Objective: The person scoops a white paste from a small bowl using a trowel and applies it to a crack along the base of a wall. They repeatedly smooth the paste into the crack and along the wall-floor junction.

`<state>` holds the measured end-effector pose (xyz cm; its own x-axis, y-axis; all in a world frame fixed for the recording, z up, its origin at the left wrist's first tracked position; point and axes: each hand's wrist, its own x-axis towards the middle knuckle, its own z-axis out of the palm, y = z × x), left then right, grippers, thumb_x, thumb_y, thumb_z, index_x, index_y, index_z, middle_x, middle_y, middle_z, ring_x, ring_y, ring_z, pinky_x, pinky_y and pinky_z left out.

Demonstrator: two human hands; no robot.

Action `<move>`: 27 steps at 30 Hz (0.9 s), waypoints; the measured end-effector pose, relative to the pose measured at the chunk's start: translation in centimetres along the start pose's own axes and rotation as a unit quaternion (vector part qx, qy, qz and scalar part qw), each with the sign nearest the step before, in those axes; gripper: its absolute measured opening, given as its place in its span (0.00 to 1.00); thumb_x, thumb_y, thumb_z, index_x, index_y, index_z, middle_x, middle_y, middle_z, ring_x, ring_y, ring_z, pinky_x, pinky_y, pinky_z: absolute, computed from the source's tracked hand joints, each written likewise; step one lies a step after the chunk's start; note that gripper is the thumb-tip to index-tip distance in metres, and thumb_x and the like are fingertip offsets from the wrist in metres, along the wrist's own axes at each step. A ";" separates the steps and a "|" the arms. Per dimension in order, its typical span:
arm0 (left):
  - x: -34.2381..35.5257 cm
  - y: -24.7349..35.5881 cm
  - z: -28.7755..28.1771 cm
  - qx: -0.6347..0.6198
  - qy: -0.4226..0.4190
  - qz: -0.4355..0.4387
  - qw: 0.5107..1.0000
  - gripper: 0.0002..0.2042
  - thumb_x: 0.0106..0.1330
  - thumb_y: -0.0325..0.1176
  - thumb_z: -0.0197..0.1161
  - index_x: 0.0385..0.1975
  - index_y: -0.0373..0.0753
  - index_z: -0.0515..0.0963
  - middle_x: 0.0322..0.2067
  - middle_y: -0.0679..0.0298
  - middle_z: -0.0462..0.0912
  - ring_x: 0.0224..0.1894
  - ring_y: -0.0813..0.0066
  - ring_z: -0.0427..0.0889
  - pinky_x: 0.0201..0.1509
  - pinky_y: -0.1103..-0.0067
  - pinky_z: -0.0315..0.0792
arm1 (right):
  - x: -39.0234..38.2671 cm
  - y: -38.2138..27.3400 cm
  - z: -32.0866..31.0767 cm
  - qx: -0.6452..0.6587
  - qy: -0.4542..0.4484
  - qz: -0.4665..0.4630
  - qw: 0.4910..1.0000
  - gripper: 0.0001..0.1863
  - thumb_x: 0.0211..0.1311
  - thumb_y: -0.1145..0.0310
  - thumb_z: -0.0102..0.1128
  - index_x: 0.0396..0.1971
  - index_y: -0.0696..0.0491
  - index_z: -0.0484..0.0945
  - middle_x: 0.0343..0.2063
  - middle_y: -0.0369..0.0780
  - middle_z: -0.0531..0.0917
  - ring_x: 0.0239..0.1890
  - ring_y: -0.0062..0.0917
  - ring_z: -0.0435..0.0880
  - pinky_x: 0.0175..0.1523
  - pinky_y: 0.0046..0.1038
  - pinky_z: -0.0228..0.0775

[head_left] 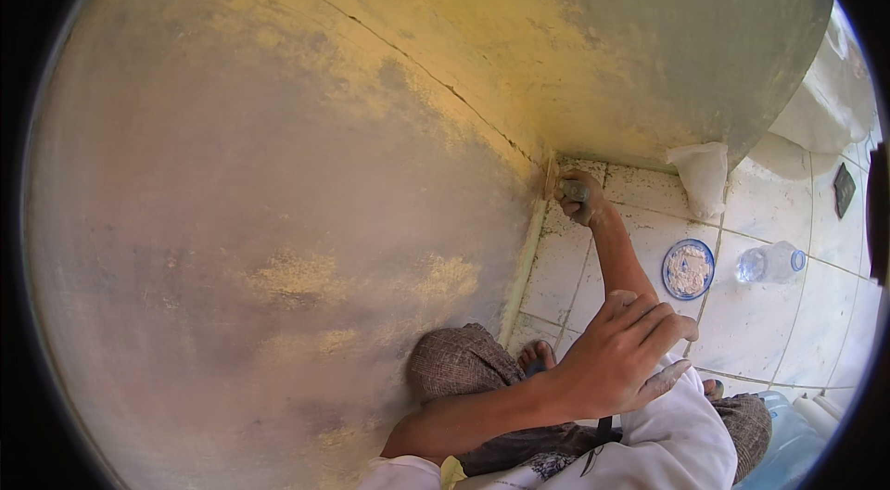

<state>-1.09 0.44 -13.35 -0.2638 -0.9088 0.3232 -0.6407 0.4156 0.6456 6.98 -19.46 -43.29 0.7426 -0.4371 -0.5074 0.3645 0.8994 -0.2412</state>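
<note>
Low in the corner where the two walls meet the floor, my right hand [582, 201] is closed around a hand tool with a rounded grey handle [577, 191]. The tool's working end is mostly hidden against the corner, below a long crack [399, 50] in the yellow and grey wall. My left hand [630, 351] hovers in front of my body, over my right arm as seen here. Its dusty fingers are loosely bent and apart, with nothing visible in them. A blue-rimmed plate [667, 269] of pale crumbly material [688, 273] lies on the floor, right of my right forearm.
A clear plastic bottle [768, 264] lies beyond the plate. Against the wall stands a white plastic bag [703, 179]. Farther right are a dark flat piece [844, 190] and white sheeting [828, 96]. A large bluish clear container [783, 448] sits beside my leg. Debris specks the white tiles [742, 328].
</note>
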 end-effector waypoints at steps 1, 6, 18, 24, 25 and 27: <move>-0.1 -0.2 0.2 -0.006 0.008 0.004 1.000 0.18 0.61 0.36 0.74 0.47 0.37 0.78 0.39 0.62 0.80 0.44 0.62 0.77 0.52 0.67 0.67 | 0.2 -1.2 -1.1 0.035 -0.017 0.037 0.999 0.11 0.70 0.57 0.58 0.34 0.49 0.77 0.20 0.40 0.78 0.13 0.16 0.66 0.13 0.15 0.52; 0.2 0.1 -0.1 -0.044 0.019 0.001 0.999 0.20 0.63 0.35 0.72 0.51 0.37 0.75 0.40 0.61 0.81 0.44 0.62 0.77 0.55 0.66 0.66 | 0.8 -4.4 -0.9 0.086 -0.091 0.057 0.990 0.13 0.72 0.55 0.57 0.35 0.49 0.75 0.21 0.41 0.76 0.14 0.13 0.61 0.11 0.14 0.49; -0.8 0.6 0.2 -0.071 0.021 0.024 0.997 0.17 0.62 0.35 0.73 0.46 0.38 0.76 0.35 0.61 0.77 0.44 0.62 0.77 0.54 0.66 0.67 | -10.6 -2.8 4.8 0.129 -0.303 0.135 0.935 0.16 0.78 0.60 0.47 0.47 0.56 0.78 0.26 0.47 0.73 0.16 0.16 0.62 0.11 0.17 0.57; -1.1 0.9 0.2 -0.046 0.026 0.079 0.995 0.17 0.61 0.36 0.72 0.45 0.38 0.77 0.40 0.60 0.79 0.47 0.60 0.78 0.55 0.63 0.68 | -12.2 -2.7 2.7 0.019 -0.300 -0.012 0.954 0.24 0.77 0.58 0.49 0.67 0.50 0.72 0.27 0.43 0.76 0.22 0.19 0.70 0.18 0.18 0.63; -1.5 0.7 0.4 -0.038 0.026 0.084 0.995 0.18 0.61 0.36 0.72 0.47 0.38 0.75 0.42 0.59 0.79 0.48 0.59 0.78 0.56 0.61 0.68 | -13.2 -2.3 3.8 -0.063 -0.240 -0.069 0.966 0.27 0.76 0.56 0.50 0.69 0.51 0.70 0.28 0.42 0.77 0.22 0.19 0.71 0.19 0.19 0.65; -1.7 0.9 0.1 -0.034 0.003 0.077 0.996 0.20 0.60 0.37 0.72 0.48 0.38 0.76 0.42 0.59 0.79 0.49 0.60 0.78 0.56 0.62 0.68 | -13.6 -1.7 4.5 -0.225 -0.172 -0.135 0.949 0.32 0.76 0.57 0.52 0.75 0.51 0.63 0.30 0.38 0.80 0.27 0.19 0.75 0.27 0.20 0.69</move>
<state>-1.28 2.35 -13.42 -0.3510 -0.8340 0.4257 -0.5432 0.5517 0.6329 -1.21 -15.10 -32.25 0.8244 -0.5579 -0.0949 0.3476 0.6316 -0.6930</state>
